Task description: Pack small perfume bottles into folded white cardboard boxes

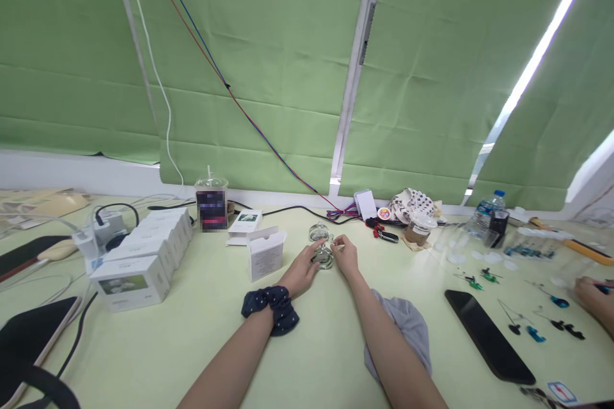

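Note:
A small shiny, see-through case [323,259] rests on the table in front of me, with a rounded lid part [318,231] standing up behind it. My left hand [300,270] holds the case from the left, fingers curled along its edge. At its right side, the fingertips of my right hand [345,255] are pinched together by a small shiny piece, too small to make out. An opened white carton [265,254] stands left of my left hand, its flap up. Behind the carton lies a flat white box [244,223] with a picture on it.
A row of white boxes [144,262] and a lidded drink cup [212,206] stand left. To the right lie a grey cloth [403,329], a black phone [487,335] and several small coloured wired parts [535,333]. Another person's hand [597,300] shows at the right edge.

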